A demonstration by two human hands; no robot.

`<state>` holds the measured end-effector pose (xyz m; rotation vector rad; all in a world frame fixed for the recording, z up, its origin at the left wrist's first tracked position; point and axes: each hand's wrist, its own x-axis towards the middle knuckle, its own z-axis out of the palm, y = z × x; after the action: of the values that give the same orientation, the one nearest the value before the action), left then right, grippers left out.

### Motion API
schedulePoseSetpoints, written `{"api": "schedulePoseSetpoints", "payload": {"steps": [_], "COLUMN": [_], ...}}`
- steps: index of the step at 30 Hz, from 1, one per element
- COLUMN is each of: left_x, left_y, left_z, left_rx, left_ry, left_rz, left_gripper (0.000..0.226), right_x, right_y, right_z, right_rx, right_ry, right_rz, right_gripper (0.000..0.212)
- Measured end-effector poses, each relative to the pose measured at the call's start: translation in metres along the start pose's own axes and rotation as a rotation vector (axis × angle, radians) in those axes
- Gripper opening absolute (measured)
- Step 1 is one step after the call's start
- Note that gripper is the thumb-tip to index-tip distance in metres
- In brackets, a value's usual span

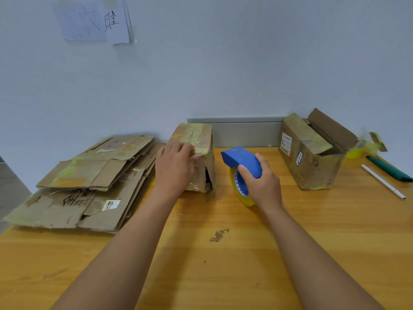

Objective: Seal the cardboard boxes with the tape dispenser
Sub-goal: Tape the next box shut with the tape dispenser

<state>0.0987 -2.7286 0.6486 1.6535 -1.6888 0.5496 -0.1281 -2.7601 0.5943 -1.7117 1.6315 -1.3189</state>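
A worn cardboard box (201, 139) wrapped in yellowish tape stands at the middle of the wooden table (223, 253). My left hand (174, 166) lies flat on its near top edge and left side. To the box's right, my right hand (261, 184) grips a blue tape dispenser (241, 159) holding a yellow tape roll (242, 195), which rests on the table. A second cardboard box (312, 153) sits at the right with its top flaps partly open.
A stack of flattened cardboard boxes (89, 182) covers the table's left side. At the far right lie a yellow tape roll (357, 151), a green marker (388, 168) and a white pen (382, 181). A grey wall panel (245, 130) runs behind the boxes.
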Motion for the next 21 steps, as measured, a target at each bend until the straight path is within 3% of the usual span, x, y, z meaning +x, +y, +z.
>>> {"api": "schedulePoseSetpoints", "payload": {"steps": [3,9,14,21], "left_x": [-0.006,-0.009,-0.015,-0.007], "left_y": [-0.001,-0.013,-0.002,0.014], "left_z": [0.003,-0.003,0.002,0.006], "left_rx": [-0.002,0.017,0.012,-0.03], "left_ry": [-0.005,-0.074,-0.182,-0.064], "left_rz": [0.034,0.037,-0.188,-0.262], "left_gripper": [0.028,0.056,0.092,0.075], "right_x": [0.0,0.001,-0.001,-0.004], "right_y": [0.001,0.001,-0.002,-0.004], "right_z": [0.0,0.001,0.002,-0.001], "right_rx": [0.002,-0.014,-0.029,-0.036], "right_ry": [-0.01,-0.006,0.002,-0.007], "right_rz": [0.004,0.008,0.004,0.012], "right_gripper": [0.069,0.068,0.07,0.071]}}
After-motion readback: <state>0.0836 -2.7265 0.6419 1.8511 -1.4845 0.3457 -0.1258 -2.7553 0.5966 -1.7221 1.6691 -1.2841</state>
